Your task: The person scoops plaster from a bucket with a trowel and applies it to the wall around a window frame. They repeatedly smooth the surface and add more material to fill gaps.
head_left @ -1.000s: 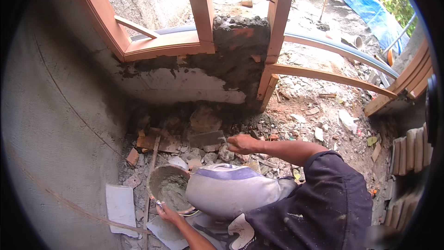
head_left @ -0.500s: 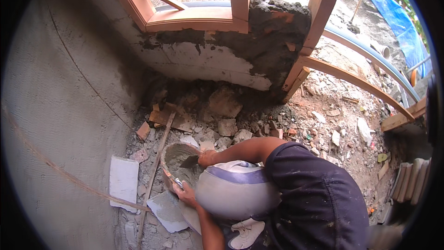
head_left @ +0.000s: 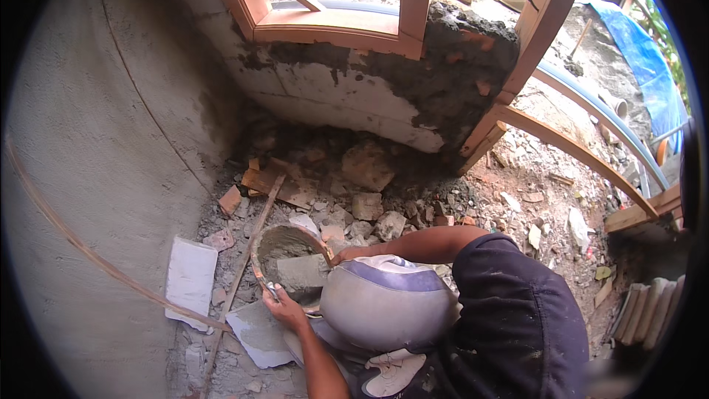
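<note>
Plainly, in the head view, the step in hand looks like working grey mortar (head_left: 284, 241) inside a round bucket (head_left: 255, 260) with a flat trowel (head_left: 301, 272). The bucket sits toward the left edge of the rubble-strewn ground (head_left: 550, 203), just beside a long wooden strip (head_left: 264, 218), and short of the far edge, where a low wall (head_left: 354, 103) rises. The left hand (head_left: 286, 309) grips the bucket's near rim, its forearm entering from below. The right arm reaches in from the right, elbow out, beyond a pale, purple-banded rounded shape (head_left: 391, 299); that shape partly hides the right hand (head_left: 341, 255), which seems closed around the trowel's handle, the blade lying within the rim. The next move, I judge, calls for 2 hands together: 1 to brace the rim, 1 to level the blade under any load.
</note>
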{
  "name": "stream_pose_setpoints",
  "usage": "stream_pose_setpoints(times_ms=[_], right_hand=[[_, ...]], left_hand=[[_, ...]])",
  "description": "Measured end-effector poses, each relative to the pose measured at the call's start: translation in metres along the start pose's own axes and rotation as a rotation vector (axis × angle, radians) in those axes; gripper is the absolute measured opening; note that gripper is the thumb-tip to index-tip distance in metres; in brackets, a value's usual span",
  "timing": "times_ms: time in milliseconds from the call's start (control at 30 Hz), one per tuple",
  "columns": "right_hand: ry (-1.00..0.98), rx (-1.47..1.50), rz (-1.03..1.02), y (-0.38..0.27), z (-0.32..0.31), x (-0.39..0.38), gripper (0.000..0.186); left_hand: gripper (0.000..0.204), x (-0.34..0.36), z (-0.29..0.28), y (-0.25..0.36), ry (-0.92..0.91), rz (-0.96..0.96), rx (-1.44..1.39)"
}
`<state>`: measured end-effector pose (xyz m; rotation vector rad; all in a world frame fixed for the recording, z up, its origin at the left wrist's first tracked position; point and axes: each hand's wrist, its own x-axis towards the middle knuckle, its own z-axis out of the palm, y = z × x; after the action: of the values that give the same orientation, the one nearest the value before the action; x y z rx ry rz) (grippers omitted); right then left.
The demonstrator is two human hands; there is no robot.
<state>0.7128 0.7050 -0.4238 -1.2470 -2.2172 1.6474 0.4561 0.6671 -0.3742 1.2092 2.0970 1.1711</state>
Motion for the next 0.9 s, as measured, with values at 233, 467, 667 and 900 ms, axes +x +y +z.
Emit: stream_pose_setpoints(times_ms=[233, 467, 667, 900], right_hand=[[0.269, -0.251, 0.275, -0.017, -0.064, -0.111, 0.036], [0.114, -0.161, 0.286, -0.086, -0.148, -0.186, 0.031], [0.416, 0.367, 0.328, -0.069, -0.22, -0.261, 0.026], [0.886, 0.328, 0.615, -0.035, -0.11, -0.336, 0.028]], left_hand=[[0.041, 0.014, -0.011, -0.007, 0.06, -0.004, -0.009], [0.042, 0.02, -0.011, -0.018, 0.032, 0.01, -0.039], [0.044, 0.018, -0.016, -0.017, 0.018, 0.003, -0.019], [0.046, 0.022, -0.01, -0.025, 0.053, 0.04, -0.018]])
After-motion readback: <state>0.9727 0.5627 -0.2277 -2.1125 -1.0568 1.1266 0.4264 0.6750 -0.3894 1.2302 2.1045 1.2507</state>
